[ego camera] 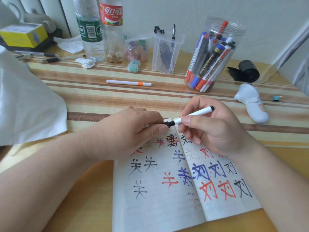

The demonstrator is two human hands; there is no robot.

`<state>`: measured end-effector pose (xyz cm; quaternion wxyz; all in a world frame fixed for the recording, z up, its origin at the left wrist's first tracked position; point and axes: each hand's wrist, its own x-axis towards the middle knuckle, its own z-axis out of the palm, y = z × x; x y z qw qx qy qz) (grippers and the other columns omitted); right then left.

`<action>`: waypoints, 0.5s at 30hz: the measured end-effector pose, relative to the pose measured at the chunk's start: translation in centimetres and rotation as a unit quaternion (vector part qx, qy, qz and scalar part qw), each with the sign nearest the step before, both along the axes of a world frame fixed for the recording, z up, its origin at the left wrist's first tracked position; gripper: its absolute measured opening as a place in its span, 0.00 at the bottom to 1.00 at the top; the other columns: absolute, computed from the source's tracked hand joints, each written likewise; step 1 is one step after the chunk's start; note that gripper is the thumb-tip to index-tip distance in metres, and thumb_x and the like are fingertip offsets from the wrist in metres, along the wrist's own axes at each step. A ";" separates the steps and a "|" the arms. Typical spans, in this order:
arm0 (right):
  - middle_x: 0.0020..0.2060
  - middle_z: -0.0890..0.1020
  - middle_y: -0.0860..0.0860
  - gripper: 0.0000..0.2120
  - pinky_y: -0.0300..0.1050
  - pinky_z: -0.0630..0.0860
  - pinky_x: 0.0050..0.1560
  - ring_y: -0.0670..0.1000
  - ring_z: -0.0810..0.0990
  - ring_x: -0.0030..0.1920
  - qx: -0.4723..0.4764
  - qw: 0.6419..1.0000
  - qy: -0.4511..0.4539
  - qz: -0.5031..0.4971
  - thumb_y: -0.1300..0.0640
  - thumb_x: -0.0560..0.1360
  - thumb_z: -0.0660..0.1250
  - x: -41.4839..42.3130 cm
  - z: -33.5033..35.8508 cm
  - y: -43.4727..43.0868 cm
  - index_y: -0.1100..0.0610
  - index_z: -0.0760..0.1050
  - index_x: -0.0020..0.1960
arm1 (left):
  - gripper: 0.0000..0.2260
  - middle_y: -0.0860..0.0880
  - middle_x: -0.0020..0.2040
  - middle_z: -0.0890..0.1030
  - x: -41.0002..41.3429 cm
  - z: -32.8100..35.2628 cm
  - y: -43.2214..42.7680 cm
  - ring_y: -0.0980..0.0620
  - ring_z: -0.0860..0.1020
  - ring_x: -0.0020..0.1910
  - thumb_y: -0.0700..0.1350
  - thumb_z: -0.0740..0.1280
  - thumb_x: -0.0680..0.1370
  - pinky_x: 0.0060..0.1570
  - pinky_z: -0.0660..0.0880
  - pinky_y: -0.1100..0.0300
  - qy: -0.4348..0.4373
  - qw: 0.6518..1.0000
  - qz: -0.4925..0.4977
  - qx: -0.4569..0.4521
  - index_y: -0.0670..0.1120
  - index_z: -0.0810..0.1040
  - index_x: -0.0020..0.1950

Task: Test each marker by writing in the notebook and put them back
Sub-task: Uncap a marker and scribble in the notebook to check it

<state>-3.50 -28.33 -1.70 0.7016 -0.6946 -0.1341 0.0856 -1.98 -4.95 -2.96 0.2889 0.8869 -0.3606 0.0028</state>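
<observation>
Right now the marker [194, 114] is in the air just above the top edge of the open notebook [167, 198], held between both hands. The left hand [130, 131] pinches the black cap [168, 123] between thumb and forefinger. The right hand [214, 129] has its fingers [187, 118] curled round the white barrel just behind the cap, with the tail end pointing up and to the right. Cap and barrel meet, but I cannot tell whether the cap is fully seated or partly off.

By my guess the marker is light, stiff, smooth plastic, so a 2-finger pinch should be enough. The slick barrel could twist, though. The best grip is close to the joint, as both hands have it, pulling or pushing straight along its length. The tip is probably soft felt and would stain skin or paper.

The jar [239, 30] is clear, with no lid in sight, and stands at the back right of the surface [100, 101]. It is packed with leaning markers in red, blue and black. A clear box [177, 47] to its left holds dark pens, and 1 pen sticks up above its rim. A banded marker [128, 83], white with an orange ring, lies loose on the surface between the box and the hands. The notebook pages carry black, red and blue characters.
</observation>
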 end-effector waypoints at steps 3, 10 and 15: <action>0.34 0.83 0.64 0.03 0.39 0.68 0.22 0.53 0.76 0.27 0.000 1.000 -0.001 -0.003 0.66 0.71 0.71 0.0 0.2 -0.1 0.60 0.80 0.40 | 0.20 0.56 0.38 0.79 -0.2 0.0 -0.1 0.55 0.75 0.38 0.63 0.52 0.81 0.41 0.72 0.57 -0.030 0.999 0.017 -0.026 0.52 0.79 0.52; 0.26 0.77 0.59 0.06 0.35 0.63 0.18 0.50 0.68 0.20 0.010 0.999 0.023 -0.035 0.60 0.70 0.72 -0.2 1.1 0.6 0.63 0.77 0.39 | 0.19 0.53 0.30 0.77 -0.4 0.4 -0.3 0.48 0.76 0.32 0.59 0.58 0.80 0.32 0.75 0.50 -0.125 0.990 0.053 -0.045 0.49 0.82 0.44; 0.24 0.74 0.57 0.13 0.35 0.61 0.19 0.51 0.66 0.19 -0.031 0.998 0.010 -0.055 0.57 0.72 0.72 -0.6 1.5 1.9 0.64 0.73 0.37 | 0.21 0.53 0.30 0.79 -1.0 -0.1 -0.7 0.47 0.77 0.32 0.62 0.59 0.77 0.34 0.76 0.51 -0.112 0.992 0.048 -0.027 0.49 0.82 0.40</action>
